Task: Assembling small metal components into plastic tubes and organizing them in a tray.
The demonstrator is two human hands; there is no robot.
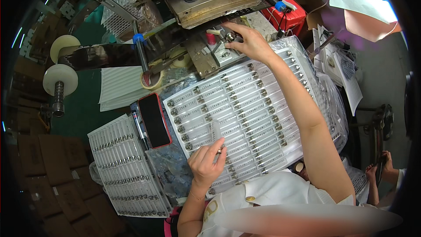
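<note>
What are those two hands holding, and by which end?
The left hand pinches a clear tube by its metal-capped lower end, above the tray. The right hand fingers a small metal piece at the machine; grip unclear.

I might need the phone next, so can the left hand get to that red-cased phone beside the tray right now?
Probably yes. The left hand sits on the near edge of the tube tray, pinching one tube, and the phone lies face up just to its left with nothing over it.

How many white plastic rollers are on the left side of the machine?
2: an upper white roller and a lower white roller just below it, both at the black film strip's left end. Others may be hidden.
</note>
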